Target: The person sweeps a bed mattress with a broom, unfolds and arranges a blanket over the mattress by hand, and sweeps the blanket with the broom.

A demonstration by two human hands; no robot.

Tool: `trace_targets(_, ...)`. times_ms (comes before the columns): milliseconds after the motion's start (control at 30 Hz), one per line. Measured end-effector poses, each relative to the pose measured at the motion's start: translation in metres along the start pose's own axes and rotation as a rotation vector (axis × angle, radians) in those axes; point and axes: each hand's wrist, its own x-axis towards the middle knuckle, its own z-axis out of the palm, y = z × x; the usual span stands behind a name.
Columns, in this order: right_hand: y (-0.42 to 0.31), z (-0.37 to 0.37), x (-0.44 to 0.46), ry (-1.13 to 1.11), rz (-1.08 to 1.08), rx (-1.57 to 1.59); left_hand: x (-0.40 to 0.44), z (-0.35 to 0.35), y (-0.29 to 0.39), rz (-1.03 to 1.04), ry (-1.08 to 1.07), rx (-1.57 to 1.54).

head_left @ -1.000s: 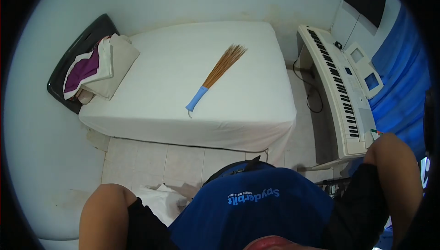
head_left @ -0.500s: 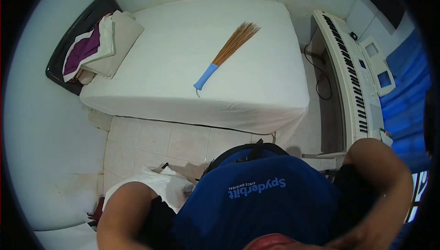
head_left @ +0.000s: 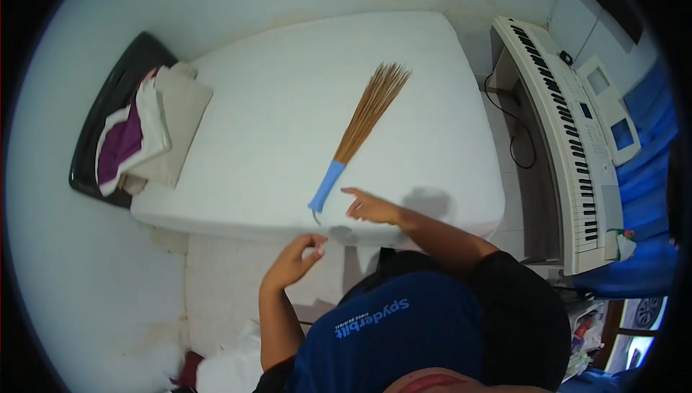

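A stick broom [head_left: 370,115] with a blue handle [head_left: 329,185] lies slantwise on the white-covered bed [head_left: 259,119], bristles pointing to the far side. My right hand [head_left: 373,207] hovers just right of the handle, apart from it. Its index finger is stretched out and the other fingers are partly bent, with nothing held. Below the handle's end, by the bed's near edge, my left hand [head_left: 293,259] is open. Its fingers are loosely curved, the thumb stands apart, and it is empty.
Folded cloths [head_left: 155,130] and a dark headboard [head_left: 119,104] are at the bed's left end. A keyboard piano [head_left: 566,119] stands to the right, a black cable [head_left: 515,119] beside it. Blue curtains [head_left: 652,198] hang beyond. White fabric [head_left: 231,360] lies low on the left.
Both hands have come forward from beside my body to near the broom's handle. The view has shifted, so the bed and broom appear lower. The broom still lies on the bed.
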Motion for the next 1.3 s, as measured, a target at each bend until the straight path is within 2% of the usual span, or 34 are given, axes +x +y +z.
trace_targets(33, 0.013, 0.008, 0.025, 0.027, 0.025, -0.074, 0.011, -0.007, -0.008, -0.082, -0.061, 0.026)
trace_targets(100, 0.028, 0.02, 0.068, 0.123, 0.047, -0.489, 0.035, -0.022, -0.006, -0.128, -0.071, 0.128)
trace_targets(167, 0.02, 0.019, 0.089, 0.019, 0.167, -0.495, 0.059, -0.03, -0.003, -0.232, -0.053, 0.271)
trace_targets(300, 0.028, 0.01, 0.105, 0.006, 0.216, -0.565, 0.1, -0.047, -0.011, -0.291, 0.009, 0.429)
trace_targets(467, 0.037, 0.002, 0.1, 0.071, 0.167, -0.581, 0.122, -0.053, -0.054, -0.252, 0.034, 0.384)
trace_targets(600, 0.044, -0.006, 0.088, 0.212, 0.076, -0.598, 0.127, -0.057, -0.113, -0.236, -0.134, 0.575)
trace_targets(700, 0.044, -0.019, 0.074, 0.265, 0.191, -0.642, 0.135, -0.063, -0.148, -0.237, -0.164, 0.739)
trace_targets(833, 0.063, -0.027, 0.053, 0.505, 0.507, -0.61, 0.153, -0.064, -0.15, -0.266, -0.169, 0.914)
trace_targets(900, 0.071, -0.03, 0.032, 0.669, 0.549, -0.56, 0.161, -0.061, -0.14, -0.299, -0.17, 0.908)
trace_targets(967, 0.064, -0.032, 0.012, 0.793, 0.617, -0.392, 0.161, -0.06, -0.151, -0.267, -0.266, 0.951)
trace_targets(1000, 0.056, -0.03, 0.005, 0.803, 0.639, -0.384, 0.163, -0.057, -0.158, -0.238, -0.332, 0.988)
trace_targets(1033, 0.048, -0.025, -0.002, 0.785, 0.573, -0.433, 0.161, -0.055, -0.166, -0.21, -0.399, 1.027)
trace_targets(1100, 0.036, -0.007, -0.013, 0.754, 0.442, -0.517, 0.151, -0.052, -0.186, -0.155, -0.396, 1.03)
trace_targets(1133, 0.033, 0.004, -0.014, 0.773, 0.465, -0.502, 0.148, -0.051, -0.193, -0.109, -0.362, 1.027)
trace_targets(1200, 0.024, 0.025, -0.01, 0.639, 0.465, -0.558, 0.148, -0.05, -0.199, -0.045, -0.346, 1.014)
trace_targets(1300, 0.024, 0.041, -0.022, 0.538, 0.493, -0.626, 0.15, -0.051, -0.196, -0.105, -0.398, 1.019)
